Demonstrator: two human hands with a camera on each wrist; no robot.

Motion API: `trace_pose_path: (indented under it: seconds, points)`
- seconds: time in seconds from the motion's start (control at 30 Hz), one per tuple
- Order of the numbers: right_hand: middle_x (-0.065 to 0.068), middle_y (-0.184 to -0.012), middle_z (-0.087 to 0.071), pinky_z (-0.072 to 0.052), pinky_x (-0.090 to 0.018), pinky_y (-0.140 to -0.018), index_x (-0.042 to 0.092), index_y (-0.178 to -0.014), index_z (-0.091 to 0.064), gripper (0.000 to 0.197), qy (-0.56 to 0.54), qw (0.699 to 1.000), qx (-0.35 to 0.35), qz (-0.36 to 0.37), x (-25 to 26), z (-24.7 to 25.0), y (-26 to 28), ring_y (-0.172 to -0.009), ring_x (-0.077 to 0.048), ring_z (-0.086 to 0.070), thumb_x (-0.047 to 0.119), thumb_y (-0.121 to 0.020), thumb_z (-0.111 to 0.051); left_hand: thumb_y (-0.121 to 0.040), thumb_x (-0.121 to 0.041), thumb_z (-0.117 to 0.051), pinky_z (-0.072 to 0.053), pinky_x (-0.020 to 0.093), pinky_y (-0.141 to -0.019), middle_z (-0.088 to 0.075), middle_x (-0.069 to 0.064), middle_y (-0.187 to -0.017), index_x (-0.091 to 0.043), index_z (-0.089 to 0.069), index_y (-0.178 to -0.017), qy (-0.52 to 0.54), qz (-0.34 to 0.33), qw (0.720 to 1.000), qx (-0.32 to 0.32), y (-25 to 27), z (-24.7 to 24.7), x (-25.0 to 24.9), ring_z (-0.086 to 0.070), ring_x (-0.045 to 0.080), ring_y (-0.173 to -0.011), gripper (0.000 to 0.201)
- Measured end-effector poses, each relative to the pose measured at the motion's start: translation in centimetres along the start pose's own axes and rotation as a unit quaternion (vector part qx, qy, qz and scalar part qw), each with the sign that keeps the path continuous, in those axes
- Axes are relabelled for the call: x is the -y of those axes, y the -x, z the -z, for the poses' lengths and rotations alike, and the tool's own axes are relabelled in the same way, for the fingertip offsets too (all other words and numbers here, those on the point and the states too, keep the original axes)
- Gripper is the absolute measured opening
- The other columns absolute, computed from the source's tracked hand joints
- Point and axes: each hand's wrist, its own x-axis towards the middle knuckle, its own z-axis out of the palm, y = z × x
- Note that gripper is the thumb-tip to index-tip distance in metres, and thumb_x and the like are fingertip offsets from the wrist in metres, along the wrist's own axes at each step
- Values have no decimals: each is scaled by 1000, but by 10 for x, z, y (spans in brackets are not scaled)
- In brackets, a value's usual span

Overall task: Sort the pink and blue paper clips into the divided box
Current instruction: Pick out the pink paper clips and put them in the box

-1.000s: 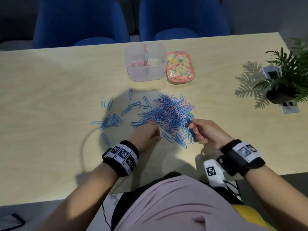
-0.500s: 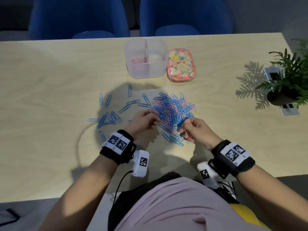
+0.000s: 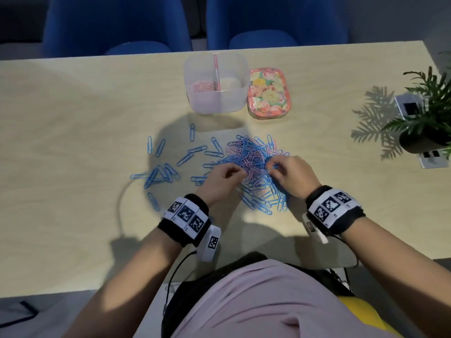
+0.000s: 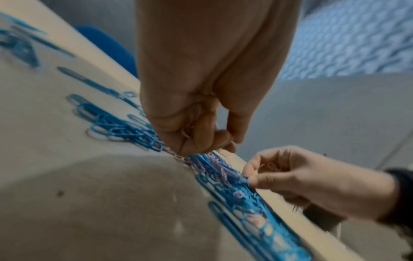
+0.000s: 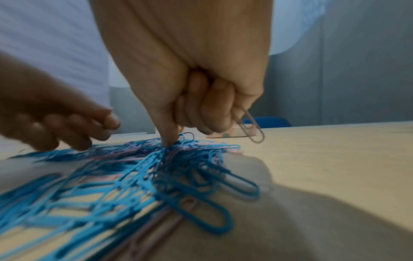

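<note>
A tangled pile of pink and blue paper clips point(image 3: 253, 164) lies mid-table. Both hands work at its near side. My left hand point(image 3: 238, 173) touches the pile's left edge with curled fingers; the left wrist view shows a pink clip point(image 4: 187, 132) tucked in my left hand point(image 4: 214, 143). My right hand point(image 3: 272, 167) pokes one digit into the pile point(image 5: 156, 167), while its curled fingers point(image 5: 214, 113) grip a pink clip point(image 5: 251, 128) that sticks out. The translucent divided box point(image 3: 217, 103) stands behind, with pink clips point(image 3: 202, 86) in its left compartment.
Loose blue clips point(image 3: 158, 175) are scattered left of the pile. A floral tin lid point(image 3: 268, 93) lies right of the box. A potted plant point(image 3: 429, 123) and a wall-type socket point(image 3: 433, 158) sit at the far right. Blue chairs point(image 3: 117, 25) stand behind the table.
Both hands have moved forward and closer together, from the pile's near edge into it. The right hand has shifted left onto the heap.
</note>
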Motion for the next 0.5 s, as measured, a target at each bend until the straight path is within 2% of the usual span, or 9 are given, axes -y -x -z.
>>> trace_pose_path:
  seconds: [0.07,0.13,0.23,0.3,0.37,0.4,0.43,0.47,0.5]
  points:
    - [-5,-75,-66,-50,-39,-76,24,-94,-68,13,-49,998,-23,-29,-9,3,-3,-76,-27,-59,20,-84,-60,-85,-20,-62,-33,25,-60,-43,-7,-58,-19,-64,-82,-98,-42,994,2,-1,-3,1,-39,10,-56,3]
    - [-8,-76,-69,-50,-36,-75,23,-98,-69,18,-76,996,-41,-34,-14,7,-6,-70,-24,-60,18,-84,-60,-83,-25,-64,-29,25,-62,-37,-13,-57,-21,-66,-88,-222,-81,972,-1,-2,-6,-4,-40,9,-59,6]
    - [-13,-83,-71,-45,-32,-66,23,-99,-70,22,-109,992,-53,-36,-17,8,-11,-53,-10,-47,14,-84,-56,-87,-29,-58,-32,26,-68,-44,-13,-73,-23,-62,-100,-336,-133,932,1,-5,-11,-9,-51,15,-82,15]
    - [-17,-92,-72,-52,-36,-74,29,-88,-69,20,-128,990,-49,-31,-17,9,-14,-59,-14,-57,15,-83,-55,-90,-32,-54,-33,28,-70,-58,-5,-88,-23,-58,-103,-361,-141,922,-25,-8,-15,-10,-56,18,-92,17]
    - [-16,-86,-72,-53,-37,-79,32,-82,-67,21,-139,989,-40,-28,-16,11,-15,-74,-23,-67,15,-83,-55,-90,-35,-52,-35,29,-70,-64,-1,-98,-21,-53,-107,-368,-134,918,-60,-12,-18,-12,-58,21,-94,22]
    - [-11,-75,-71,-52,-30,-74,28,-83,-69,19,-139,989,-37,-26,-15,13,-15,-68,-16,-65,14,-84,-56,-90,-35,-52,-38,31,-71,-64,0,-100,-20,-51,-107,-372,-132,916,-68,-14,-20,-13,-58,22,-95,23]
    - [-2,-62,-64,-47,-21,-64,22,-86,-70,16,-139,989,-33,-25,-12,14,-15,-55,-3,-58,12,-86,-57,-90,-35,-52,-40,33,-72,-63,0,-103,-19,-52,-107,-382,-127,913,-63,-15,-21,-13,-58,22,-97,23]
    - [6,-54,-54,-38,-13,-55,15,-87,-70,14,-144,989,-32,-20,-7,16,-16,-47,0,-50,11,-86,-58,-91,-34,-52,-42,34,-75,-63,0,-106,-19,-54,-105,-391,-122,911,-53,-17,-21,-13,-58,22,-99,21]
    - [9,-52,-49,-32,-10,-51,11,-87,-71,13,-155,987,-32,-15,-2,17,-20,-43,1,-46,9,-87,-58,-91,-34,-52,-44,35,-77,-62,0,-107,-19,-55,-103,-396,-117,910,-45,-18,-20,-12,-58,22,-101,19]
